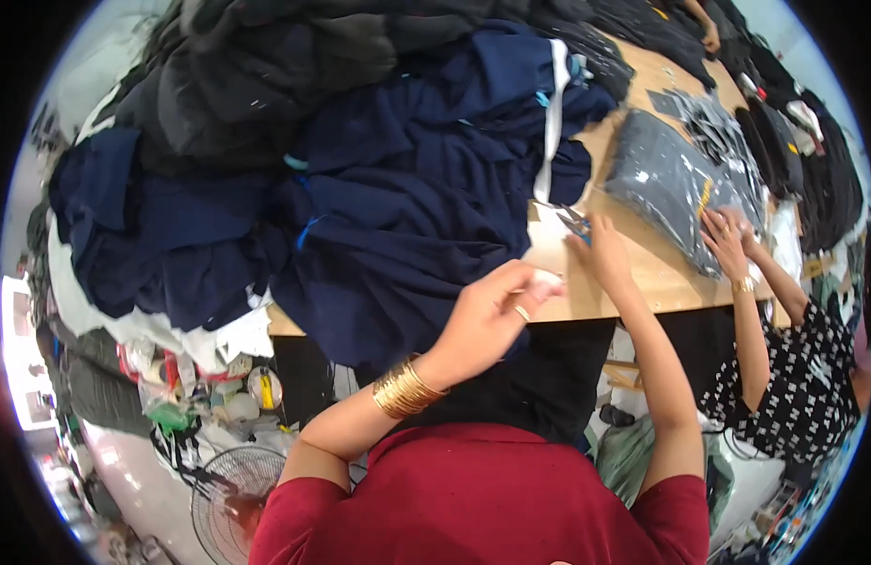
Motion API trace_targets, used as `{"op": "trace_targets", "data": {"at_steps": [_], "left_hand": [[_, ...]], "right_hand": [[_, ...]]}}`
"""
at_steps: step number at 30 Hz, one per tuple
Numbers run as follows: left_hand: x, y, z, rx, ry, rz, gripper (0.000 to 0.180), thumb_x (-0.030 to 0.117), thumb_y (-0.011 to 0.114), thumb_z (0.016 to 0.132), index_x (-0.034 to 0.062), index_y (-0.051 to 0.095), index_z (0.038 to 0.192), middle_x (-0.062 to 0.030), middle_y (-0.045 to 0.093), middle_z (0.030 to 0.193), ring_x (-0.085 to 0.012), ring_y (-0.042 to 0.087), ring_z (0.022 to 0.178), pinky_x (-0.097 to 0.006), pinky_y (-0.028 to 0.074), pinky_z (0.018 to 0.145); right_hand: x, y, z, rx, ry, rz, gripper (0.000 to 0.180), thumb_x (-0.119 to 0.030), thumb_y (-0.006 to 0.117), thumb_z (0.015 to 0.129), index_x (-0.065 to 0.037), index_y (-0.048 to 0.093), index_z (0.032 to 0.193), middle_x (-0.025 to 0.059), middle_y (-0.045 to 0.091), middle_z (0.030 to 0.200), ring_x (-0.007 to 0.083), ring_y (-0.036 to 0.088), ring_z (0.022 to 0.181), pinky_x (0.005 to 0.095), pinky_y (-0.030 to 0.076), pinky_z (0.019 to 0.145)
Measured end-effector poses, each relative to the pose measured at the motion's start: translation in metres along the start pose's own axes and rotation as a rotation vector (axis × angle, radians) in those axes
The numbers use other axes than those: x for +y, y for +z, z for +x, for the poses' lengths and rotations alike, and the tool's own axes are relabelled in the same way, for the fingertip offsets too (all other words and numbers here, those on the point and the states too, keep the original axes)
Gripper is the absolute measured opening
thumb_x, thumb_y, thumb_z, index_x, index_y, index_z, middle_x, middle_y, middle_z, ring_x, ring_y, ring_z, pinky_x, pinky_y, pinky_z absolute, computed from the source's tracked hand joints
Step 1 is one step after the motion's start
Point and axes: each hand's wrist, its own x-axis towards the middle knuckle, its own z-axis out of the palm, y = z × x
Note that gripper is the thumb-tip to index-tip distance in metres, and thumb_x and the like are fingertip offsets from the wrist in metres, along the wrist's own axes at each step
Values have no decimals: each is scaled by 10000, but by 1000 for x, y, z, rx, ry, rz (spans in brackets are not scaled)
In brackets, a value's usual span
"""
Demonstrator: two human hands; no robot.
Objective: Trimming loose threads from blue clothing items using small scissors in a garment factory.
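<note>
My left hand (492, 309), gold bangles at its wrist, is raised over the table's front edge beside the navy fabric. Its fingers are curled closed, with something small and whitish at the tips that I cannot make out. My right hand (607, 254) is over the wooden table to the right, its fingers around the blue handles of small scissors (577, 222); the blades point toward the far left. The navy fabric (407, 179) spreads rumpled from the left to the middle, with light blue bits on it. A white strip (552, 122) runs down its right side.
Dark garments (266, 75) are heaped behind the navy fabric. On the right lies a grey garment in a clear plastic bag (661, 174), with a co-worker's hands (729, 240) on it. Grey scraps (704, 122) lie beyond. A fan (233, 499) stands low at left.
</note>
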Motion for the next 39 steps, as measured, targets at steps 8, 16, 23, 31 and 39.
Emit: {"op": "trace_targets", "data": {"at_steps": [8,16,23,31,39], "left_hand": [[28,-35,-25,311,422,710,145,138,619,799,149,681,929,-101,501,1193,-229,441,1087,-349,281,908],[6,-164,-56,766,192,667,325,71,580,839,40,518,1157,-78,564,1028,-158,539,936,-253,440,783],[-21,-203,-44,686,-3,625,124,160,671,777,57,649,841,-72,539,825,-191,515,808,-292,425,752],[-16,-196,-49,744,174,701,119,104,660,755,60,635,863,-66,553,897,-220,511,871,-305,413,777],[18,-179,-46,420,310,338,209,134,605,822,60,605,1017,-64,576,1064,-207,499,1025,-302,372,898]], "right_hand": [[-153,-71,-57,-434,-504,1042,378,-63,616,778,-16,538,1144,94,578,1105,201,527,1060,321,396,921],[-179,-95,-46,-355,-90,984,184,-171,524,898,-29,632,853,-59,470,568,6,353,489,174,260,461],[-250,-32,13,-365,-264,737,214,-185,576,867,2,668,912,22,657,806,74,577,795,216,430,729],[-277,-3,22,-475,-365,640,320,-251,694,726,17,601,875,120,576,701,133,524,638,291,417,615],[-272,-44,-11,-124,-345,879,176,-93,689,729,6,578,823,52,524,644,69,450,593,224,383,549]]}}
